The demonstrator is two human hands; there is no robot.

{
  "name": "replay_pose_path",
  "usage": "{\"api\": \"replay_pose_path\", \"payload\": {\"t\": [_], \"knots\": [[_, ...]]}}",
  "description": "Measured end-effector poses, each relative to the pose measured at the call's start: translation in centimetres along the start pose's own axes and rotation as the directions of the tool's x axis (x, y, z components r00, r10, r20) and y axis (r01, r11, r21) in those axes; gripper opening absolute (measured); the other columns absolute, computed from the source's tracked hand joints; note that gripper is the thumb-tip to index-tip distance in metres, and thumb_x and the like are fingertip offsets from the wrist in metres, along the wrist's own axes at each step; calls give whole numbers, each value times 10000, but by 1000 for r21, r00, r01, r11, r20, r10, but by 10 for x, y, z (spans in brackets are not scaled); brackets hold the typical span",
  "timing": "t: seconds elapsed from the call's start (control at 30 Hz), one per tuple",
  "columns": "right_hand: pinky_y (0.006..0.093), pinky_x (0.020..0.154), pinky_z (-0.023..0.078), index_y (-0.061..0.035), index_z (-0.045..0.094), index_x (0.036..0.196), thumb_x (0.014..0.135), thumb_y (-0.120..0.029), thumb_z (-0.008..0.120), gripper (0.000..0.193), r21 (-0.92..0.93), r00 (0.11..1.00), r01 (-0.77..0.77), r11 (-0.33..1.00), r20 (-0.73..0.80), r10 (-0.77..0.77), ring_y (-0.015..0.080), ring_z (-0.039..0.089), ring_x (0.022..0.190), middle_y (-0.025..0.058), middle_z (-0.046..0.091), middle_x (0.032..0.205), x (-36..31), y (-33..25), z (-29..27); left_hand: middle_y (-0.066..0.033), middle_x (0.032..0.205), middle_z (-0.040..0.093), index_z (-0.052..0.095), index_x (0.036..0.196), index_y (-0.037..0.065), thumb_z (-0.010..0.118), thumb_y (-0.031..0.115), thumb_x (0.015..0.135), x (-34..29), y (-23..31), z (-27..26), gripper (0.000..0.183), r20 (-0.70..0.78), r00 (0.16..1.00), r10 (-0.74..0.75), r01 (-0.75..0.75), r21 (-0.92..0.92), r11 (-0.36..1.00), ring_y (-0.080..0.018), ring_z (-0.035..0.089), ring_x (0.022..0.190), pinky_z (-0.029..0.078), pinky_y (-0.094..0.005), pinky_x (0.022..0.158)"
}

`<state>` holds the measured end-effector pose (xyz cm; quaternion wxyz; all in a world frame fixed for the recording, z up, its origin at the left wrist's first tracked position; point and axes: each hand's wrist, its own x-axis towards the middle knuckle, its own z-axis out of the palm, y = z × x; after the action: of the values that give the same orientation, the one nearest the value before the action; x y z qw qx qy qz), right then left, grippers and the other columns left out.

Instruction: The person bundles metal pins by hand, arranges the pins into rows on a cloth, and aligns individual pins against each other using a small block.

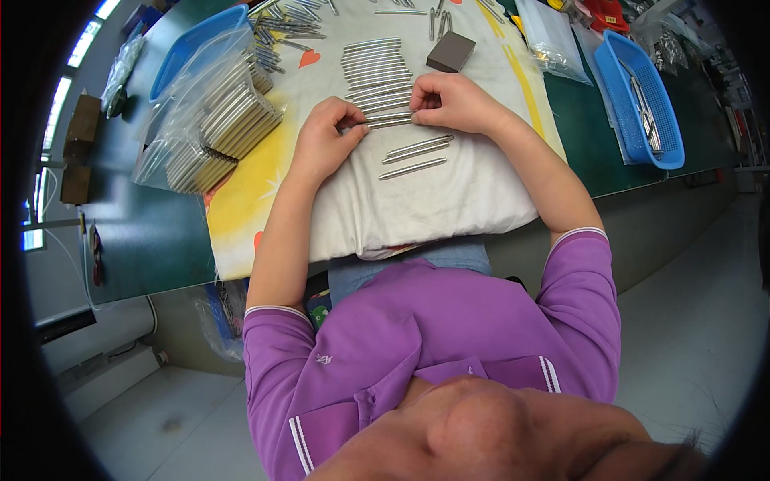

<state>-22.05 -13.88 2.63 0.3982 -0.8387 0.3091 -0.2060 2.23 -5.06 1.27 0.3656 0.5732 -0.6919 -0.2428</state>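
A column of slim, shiny metal rods (374,67) lies side by side on the white cloth (353,220). At its near end, my left hand (322,140) is closed, thumb and fingers pinching the left end of a metal rod (390,122). The right end of that rod is pinched by my right hand (459,103), its other fingers curled in. My fingertips cover both rod ends. Closer to me, a few loose rods (413,168) lie slightly tilted. Just beyond my right hand sits a dark grey-brown block (451,52).
Clear bags packed with rods (216,132) lean by a blue basket (196,40) at the left. More rods (293,24) are scattered at the far left. On the green table (152,248), another blue basket (670,132) holding metal tools stands right, near a clear plastic bag (553,40).
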Motion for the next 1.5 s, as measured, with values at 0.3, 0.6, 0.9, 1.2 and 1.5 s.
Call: {"api": "replay_pose_path", "payload": {"t": [0.3,0.6,0.9,1.2,1.5], "knots": [[262,699,505,-52,663,905,804,-108,716,127,-245,938,4,969,-335,-88,115,590,724,31,625,831,2,8,-3,-69,881,582,645,882,35,733,70,789,4,-7,0,133,-187,980,-68,78,42,996,-183,580,785,494,-299,733],[264,672,491,-42,668,869,799,-97,737,113,-94,936,-114,989,324,138,108,592,725,15,636,791,-13,-12,-27,-62,864,574,631,823,35,794,107,728,-3,11,-4,202,175,984,39,-30,-56,998,-198,573,813,492,-307,734],[288,673,489,-38,672,892,795,-109,692,122,-216,994,-39,976,92,61,139,604,713,49,642,772,-11,-12,-24,-36,874,558,628,851,41,781,75,736,-3,9,-4,194,179,984,15,-3,-71,997,-163,548,817,463,-276,735],[299,662,507,-35,654,858,780,-118,689,119,-268,987,-11,963,153,54,167,631,700,69,656,774,-12,-9,-16,-66,887,588,644,862,44,773,106,733,-5,14,-9,192,179,983,44,-52,35,998,-227,583,879,502,-316,755],[302,650,506,-42,666,835,789,-136,695,109,-224,1000,13,974,29,-6,173,635,674,71,665,736,-9,-10,-2,-65,886,605,652,874,43,754,118,758,-4,11,-18,172,192,981,29,-53,119,992,-223,588,886,505,-323,761]]}}
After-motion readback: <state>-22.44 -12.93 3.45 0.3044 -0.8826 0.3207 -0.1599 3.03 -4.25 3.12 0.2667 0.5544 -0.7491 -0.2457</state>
